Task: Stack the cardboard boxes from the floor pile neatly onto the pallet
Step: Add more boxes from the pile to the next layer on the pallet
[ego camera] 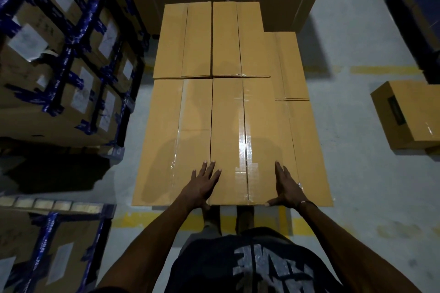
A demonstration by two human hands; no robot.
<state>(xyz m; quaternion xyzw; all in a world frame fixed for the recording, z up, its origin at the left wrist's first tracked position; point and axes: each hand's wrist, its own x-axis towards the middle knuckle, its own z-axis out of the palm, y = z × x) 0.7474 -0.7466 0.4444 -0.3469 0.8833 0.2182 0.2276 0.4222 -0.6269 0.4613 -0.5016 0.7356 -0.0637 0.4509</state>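
Both hands lie flat on the top of a long tan cardboard box sealed with clear tape [240,140], the near middle one of the stack. The left hand [202,185] rests with fingers straight and spread at the box's left seam, its thumb hooked over the near edge; the right hand [287,185] lies with fingers straight along the right side, thumb along the near edge — neither is curled round anything. At nine o'clock from this box, touching it, sits a matching long tan box [171,140]; at twelve o'clock two more tan boxes [212,38] lie side by side. At three o'clock lower tan boxes [302,126] sit a step down. The pallet itself is hidden under the stack. On the grey concrete floor [352,173], at three o'clock and well apart, a lone brown cardboard box [407,112] stands. At nine to ten o'clock rise stacked cartons bound in blue tape [59,54].
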